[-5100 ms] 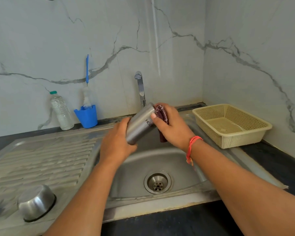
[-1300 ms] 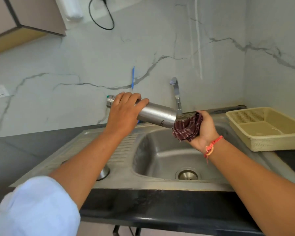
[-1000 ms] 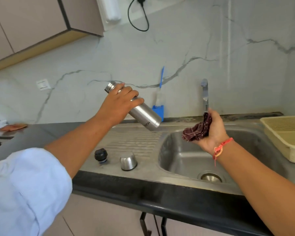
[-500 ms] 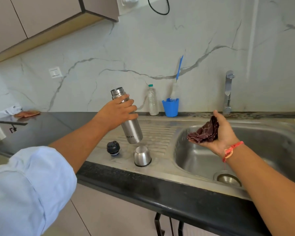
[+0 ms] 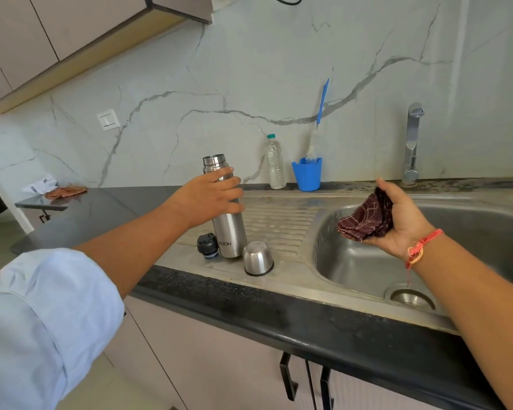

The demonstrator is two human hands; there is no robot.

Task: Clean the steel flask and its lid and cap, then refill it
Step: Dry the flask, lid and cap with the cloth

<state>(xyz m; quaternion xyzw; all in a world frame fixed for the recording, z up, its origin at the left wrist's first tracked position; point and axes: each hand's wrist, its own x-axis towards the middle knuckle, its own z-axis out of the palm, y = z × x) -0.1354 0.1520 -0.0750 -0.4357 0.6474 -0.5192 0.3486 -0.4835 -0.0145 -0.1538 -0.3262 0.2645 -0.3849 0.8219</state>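
Lowered from its tilt, the steel flask (image 5: 230,232) now stands upright on the drainboard (image 5: 279,220) between the black lid (image 5: 207,245) and the steel cap (image 5: 258,258), with the left hand (image 5: 208,199) wrapped round its upper body. The right hand (image 5: 403,220) still clutches the maroon cloth (image 5: 365,220) above the sink (image 5: 367,270).

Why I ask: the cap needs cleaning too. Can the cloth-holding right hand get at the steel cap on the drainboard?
Probably yes: the right hand holds only the cloth, and nothing stands between it and the steel cap.
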